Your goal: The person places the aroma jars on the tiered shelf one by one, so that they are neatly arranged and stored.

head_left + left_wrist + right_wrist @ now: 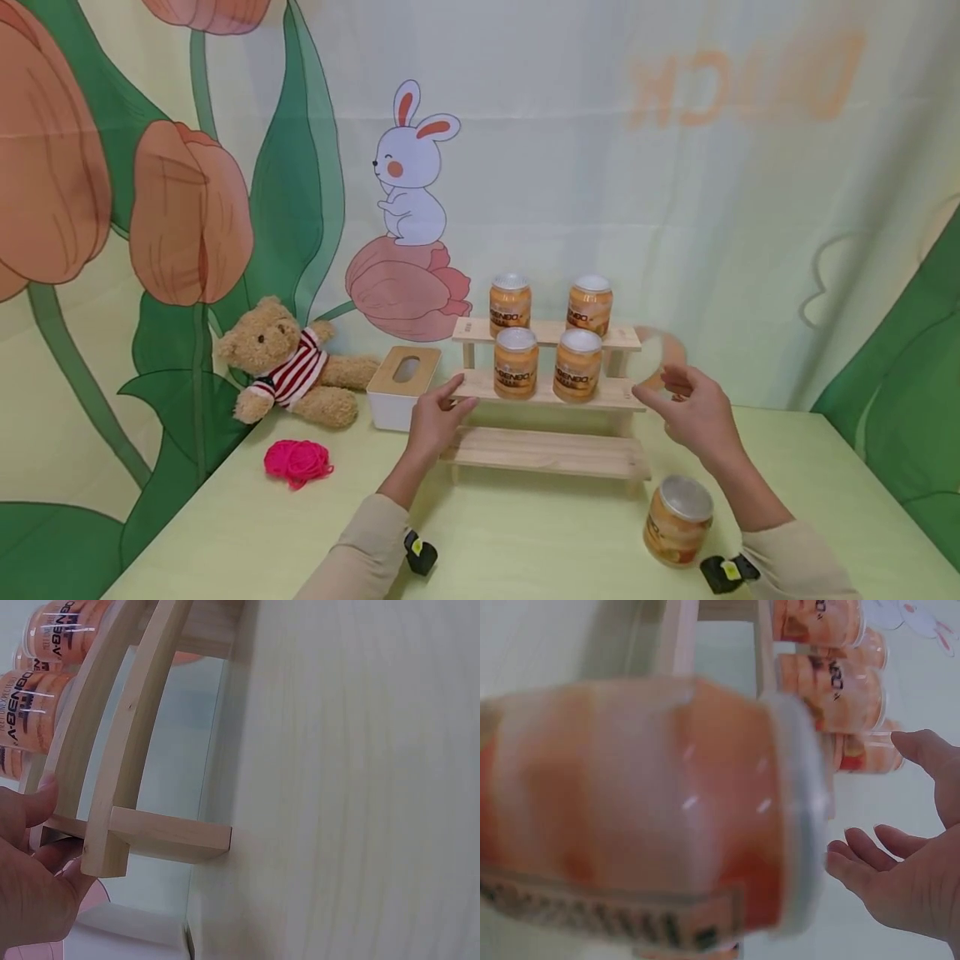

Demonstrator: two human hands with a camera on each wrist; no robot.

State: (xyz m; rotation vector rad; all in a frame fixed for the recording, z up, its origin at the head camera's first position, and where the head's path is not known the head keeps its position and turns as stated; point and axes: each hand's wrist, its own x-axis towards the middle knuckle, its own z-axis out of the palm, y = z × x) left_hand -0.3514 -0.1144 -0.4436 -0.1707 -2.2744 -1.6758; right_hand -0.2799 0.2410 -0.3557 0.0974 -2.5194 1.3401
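A three-tier wooden display rack [547, 454] stands on the table. Two orange cans with pale lids, one of them a back can [510, 307], stand upright on its top board; two more, including a front can [515, 365], are on the middle board. My left hand [437, 419] holds the left end of the middle board, thumb [43, 801] against the wood and fingers partly hidden behind it. At the rack's right end my right hand [697, 412] is spread with nothing in it. Below that hand a single can [678, 523] stands on the table, looming large in the right wrist view.
Left of the rack is a white tissue box [405, 387] with a wooden lid. Farther left, a teddy bear [288, 367] in a striped shirt leans by the printed curtain [555, 192]. Pink yarn [297, 462] lies on the pale green table [517, 542].
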